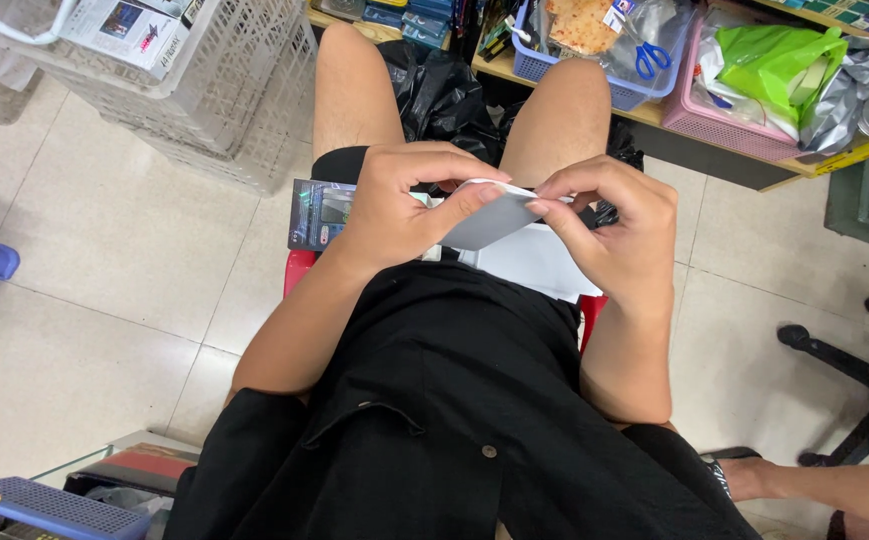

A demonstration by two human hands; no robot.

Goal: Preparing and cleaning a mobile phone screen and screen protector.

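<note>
I sit on a red stool (pixel 299 268) with both hands over my lap. My left hand (pixel 402 205) holds a thin pale grey flat piece (pixel 487 218) by its left edge, thumb across the top. My right hand (pixel 609 225) pinches the right end of the same piece with its fingertips. Under it, a white flat sheet (pixel 534 262) lies on my lap. A small dark printed box (pixel 316 214) rests on my left thigh, beside the left wrist.
White plastic crates (pixel 224 90) stand on the tiled floor at upper left. A low shelf holds a blue basket (pixel 604 70) with scissors and a pink basket (pixel 744 125) with a green bag. An office chair base (pixel 854 370) is at right. Another person's arm (pixel 824 490) shows at lower right.
</note>
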